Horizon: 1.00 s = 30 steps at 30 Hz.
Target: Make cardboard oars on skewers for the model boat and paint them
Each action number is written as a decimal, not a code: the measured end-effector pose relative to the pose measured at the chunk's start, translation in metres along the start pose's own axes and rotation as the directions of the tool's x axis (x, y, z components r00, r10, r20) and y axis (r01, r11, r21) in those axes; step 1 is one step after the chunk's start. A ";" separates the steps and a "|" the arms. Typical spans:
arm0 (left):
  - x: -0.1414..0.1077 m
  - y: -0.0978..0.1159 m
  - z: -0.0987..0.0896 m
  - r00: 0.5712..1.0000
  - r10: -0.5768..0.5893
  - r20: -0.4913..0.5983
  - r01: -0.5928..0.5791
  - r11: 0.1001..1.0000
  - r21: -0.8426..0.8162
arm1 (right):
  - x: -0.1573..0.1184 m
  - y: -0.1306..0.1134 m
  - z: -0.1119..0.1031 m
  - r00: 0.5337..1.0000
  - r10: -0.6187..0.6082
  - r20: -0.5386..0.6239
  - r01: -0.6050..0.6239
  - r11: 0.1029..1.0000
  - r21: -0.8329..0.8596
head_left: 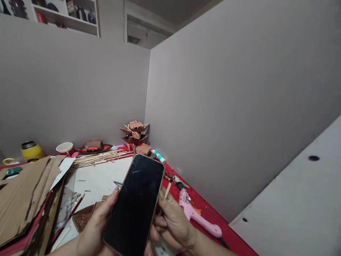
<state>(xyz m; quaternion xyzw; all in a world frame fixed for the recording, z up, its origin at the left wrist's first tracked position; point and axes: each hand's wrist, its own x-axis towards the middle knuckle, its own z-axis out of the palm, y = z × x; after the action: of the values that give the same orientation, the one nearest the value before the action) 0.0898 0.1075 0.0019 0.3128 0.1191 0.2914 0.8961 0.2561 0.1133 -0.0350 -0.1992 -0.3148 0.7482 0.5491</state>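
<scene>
Dark-screened phone [134, 206] held over tabletop [234, 241] near edge, gripped by left hand [99, 220]; thin stick [167, 190] pinched in right hand [173, 217] at phone's side. Boat hull [82, 217] partly covered by left hand. Glue gun [201, 218], keys [176, 180] laid along right edge. Model boats [135, 137] stacked at far right corner; loose sticks [99, 159], paper cup [65, 148] set towards far edge. Left side covered by cardboard [23, 195].
</scene>
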 end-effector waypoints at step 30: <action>-0.003 0.004 -0.010 0.999 -0.028 -0.042 0.033 0.991 0.131 | 0.000 0.000 -0.001 0.997 0.031 0.071 -0.028 0.998 -0.048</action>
<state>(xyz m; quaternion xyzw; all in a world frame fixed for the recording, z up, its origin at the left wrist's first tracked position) 0.0819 0.1132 -0.0036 0.3636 0.1608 0.2755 0.8752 0.2570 0.1134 -0.0360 -0.1896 -0.3487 0.7553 0.5215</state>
